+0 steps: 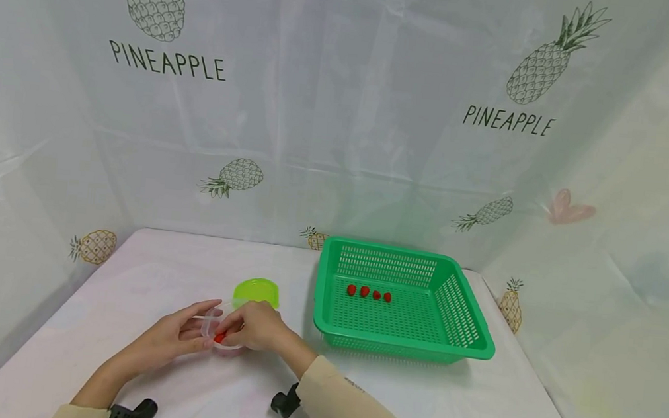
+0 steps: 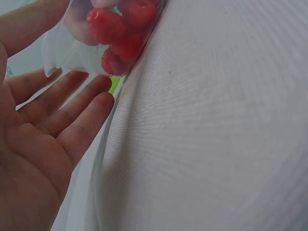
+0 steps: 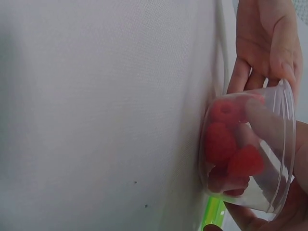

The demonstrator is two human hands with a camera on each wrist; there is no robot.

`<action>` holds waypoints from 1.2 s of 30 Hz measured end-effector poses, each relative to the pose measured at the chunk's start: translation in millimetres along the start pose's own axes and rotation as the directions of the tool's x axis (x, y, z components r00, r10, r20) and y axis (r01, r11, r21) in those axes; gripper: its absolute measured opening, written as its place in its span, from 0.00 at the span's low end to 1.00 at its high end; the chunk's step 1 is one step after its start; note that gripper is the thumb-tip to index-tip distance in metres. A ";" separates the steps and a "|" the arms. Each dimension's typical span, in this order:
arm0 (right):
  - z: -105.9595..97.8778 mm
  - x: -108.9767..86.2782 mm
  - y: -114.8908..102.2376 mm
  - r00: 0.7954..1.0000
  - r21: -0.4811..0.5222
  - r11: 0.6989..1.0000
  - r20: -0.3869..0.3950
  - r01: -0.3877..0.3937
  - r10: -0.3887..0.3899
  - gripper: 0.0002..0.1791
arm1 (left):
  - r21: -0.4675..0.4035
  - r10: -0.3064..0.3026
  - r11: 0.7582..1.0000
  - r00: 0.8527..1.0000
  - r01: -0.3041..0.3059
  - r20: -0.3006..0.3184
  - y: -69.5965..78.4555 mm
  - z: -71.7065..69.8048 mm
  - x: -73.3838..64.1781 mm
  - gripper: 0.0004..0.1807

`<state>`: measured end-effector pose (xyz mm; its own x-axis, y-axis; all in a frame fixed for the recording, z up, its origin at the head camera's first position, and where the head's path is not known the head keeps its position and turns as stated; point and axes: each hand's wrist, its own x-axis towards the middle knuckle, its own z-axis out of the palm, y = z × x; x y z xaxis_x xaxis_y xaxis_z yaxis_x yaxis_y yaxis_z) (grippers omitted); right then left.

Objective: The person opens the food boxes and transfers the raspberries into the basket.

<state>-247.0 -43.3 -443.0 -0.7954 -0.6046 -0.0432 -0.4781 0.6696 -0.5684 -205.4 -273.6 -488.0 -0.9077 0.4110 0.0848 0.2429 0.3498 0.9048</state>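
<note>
A clear plastic cup [image 3: 262,199] stands on the table and holds several raspberries [image 3: 220,143]. My left hand [image 1: 171,335] rests beside the cup, its thumb at the rim and its fingers stretched out along the far side. From the right, my right hand [image 1: 261,325] reaches down inside the cup. Its fingers and thumb close about one raspberry [image 3: 246,160], though the cup wall and other berries partly hide the tips. Just behind the cup lies a bright green round lid [image 1: 257,288].
On the right side of the table sits a green slatted basket [image 1: 400,347]. Several raspberries [image 1: 365,291] lie in a row on its floor, toward the left. A white cloth [image 1: 144,272] covers the table, and a pineapple-printed curtain [image 1: 331,116] hangs behind.
</note>
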 end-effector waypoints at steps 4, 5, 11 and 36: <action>-2.6 -1.2 1.2 1.000 0.021 0.999 0.011 0.024 -0.024 0.06 | 0.007 -0.004 1.000 1.000 0.004 -0.003 0.5 -1.0 0.5 0.44; -2.9 -1.3 2.2 0.999 0.027 0.999 0.013 0.031 -0.031 0.05 | 0.005 -0.006 1.000 1.000 0.007 -0.003 0.7 -1.0 0.6 0.44; -6.2 -4.6 5.9 0.998 0.107 0.993 0.008 0.055 -0.056 0.04 | 0.000 -0.018 1.000 1.000 0.018 -0.003 1.9 0.0 1.7 0.43; -114.1 -41.2 19.4 0.984 0.050 0.991 -0.133 0.123 -0.116 0.07 | 0.074 -0.111 0.990 0.992 0.116 -0.063 0.0 -0.1 3.3 0.44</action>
<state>-266.0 43.8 -358.5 -0.7771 -0.6153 0.1327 -0.5535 0.5676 -0.6095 -208.4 -272.4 -487.6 -0.9489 0.3156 0.0096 0.1607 0.4564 0.8752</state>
